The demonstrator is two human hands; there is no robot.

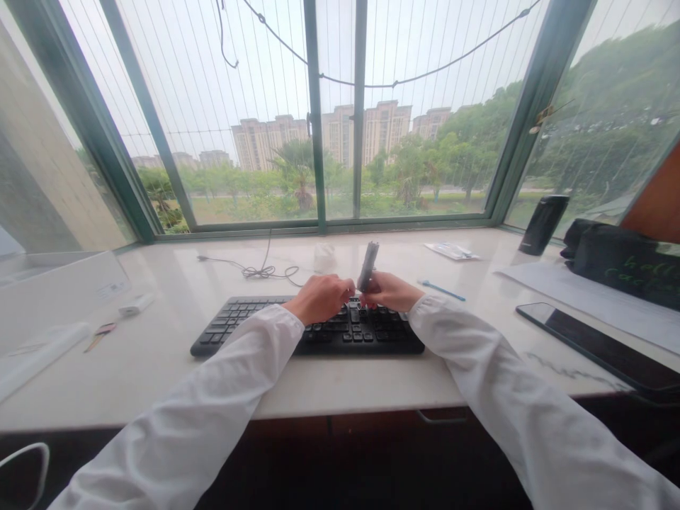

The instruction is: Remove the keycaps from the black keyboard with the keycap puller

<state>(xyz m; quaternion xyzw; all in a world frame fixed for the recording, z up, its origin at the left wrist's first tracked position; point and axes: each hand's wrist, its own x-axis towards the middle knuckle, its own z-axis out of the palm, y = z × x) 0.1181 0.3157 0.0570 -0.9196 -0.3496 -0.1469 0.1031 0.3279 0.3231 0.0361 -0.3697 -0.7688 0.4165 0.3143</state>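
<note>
Above a black computer keyboard [308,329], my two hands meet at a grey cylindrical tube [368,266], which stands tilted upward. My right hand [390,292] wraps around its lower end. The curled fingers of my left hand [319,299] press against the same end from the other side. Both hands hide the tube's base, and a bit of red shows beneath them. White sleeves cover both my forearms.
On the white stone counter [159,375] lie a looped cable [260,271], a blue pen [442,290], a paper packet [451,250] and a black tablet [600,340]. A black bottle [542,225] and a black bag [610,258] stand at the right, a white box [58,301] at the left, and a window behind.
</note>
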